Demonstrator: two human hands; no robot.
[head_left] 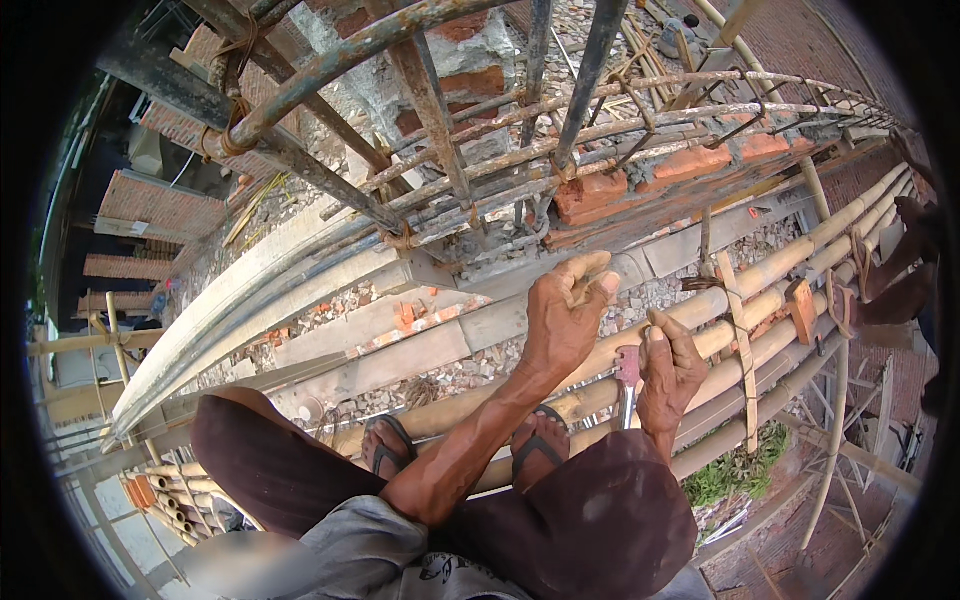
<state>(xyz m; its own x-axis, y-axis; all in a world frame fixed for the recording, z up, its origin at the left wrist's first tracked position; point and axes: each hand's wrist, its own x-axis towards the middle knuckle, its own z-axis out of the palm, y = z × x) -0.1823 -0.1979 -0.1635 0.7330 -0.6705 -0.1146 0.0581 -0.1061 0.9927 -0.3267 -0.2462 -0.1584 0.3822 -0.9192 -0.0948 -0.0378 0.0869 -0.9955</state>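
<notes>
Bamboo poles [785, 264] flank rubble [655, 300] below left hand [565, 315], fingertips slightly apart, and right hand [672, 375], thumb meeting forefinger.

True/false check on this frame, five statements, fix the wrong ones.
1. The left hand and right hand are clasped together. False: a gap shows between them.
2. A tool with a reddish end appears just left of the right hand. True.
3. The person wears closed boots. False: flip-flops are on the feet.
4. Long bamboo poles run past the right hand. True.
5. Green plants show at the picture's upper left. False: they are at lower right.
</notes>
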